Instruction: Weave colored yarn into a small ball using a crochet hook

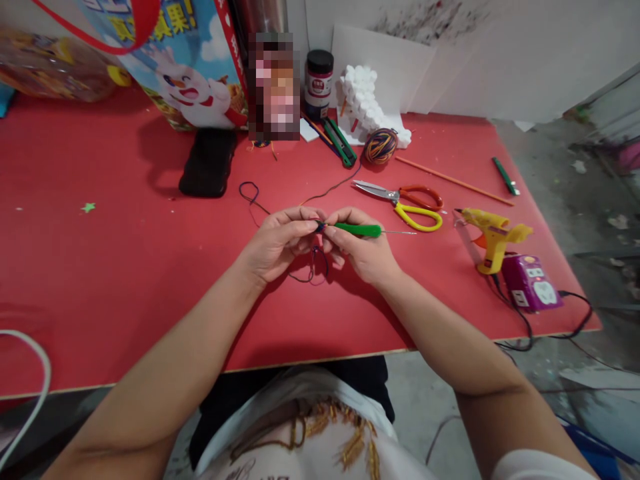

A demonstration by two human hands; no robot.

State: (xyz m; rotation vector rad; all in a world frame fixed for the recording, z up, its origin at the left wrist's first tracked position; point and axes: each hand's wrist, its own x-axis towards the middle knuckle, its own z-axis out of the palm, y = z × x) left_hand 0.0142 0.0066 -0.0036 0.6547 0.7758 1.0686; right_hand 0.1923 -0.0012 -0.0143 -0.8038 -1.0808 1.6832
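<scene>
1. Your left hand (276, 247) is pinching a small dark yarn piece (320, 227), which is sitting left of the scissors (396, 196).
2. Your right hand (367, 252) is holding a green-handled tool (364, 231), and its fingertips seem to be touching the yarn piece too.
3. You seem to be working the yarn with your fingers, since the tool's thin tip is pointing away, to your side of the scissors.
4. The next move is probably asking for a snug pinch and a turn of that tip back to the yarn.
5. A yarn strand (325, 195) is running to the yarn ball (380, 146), which is resting behind the scissors.
</scene>
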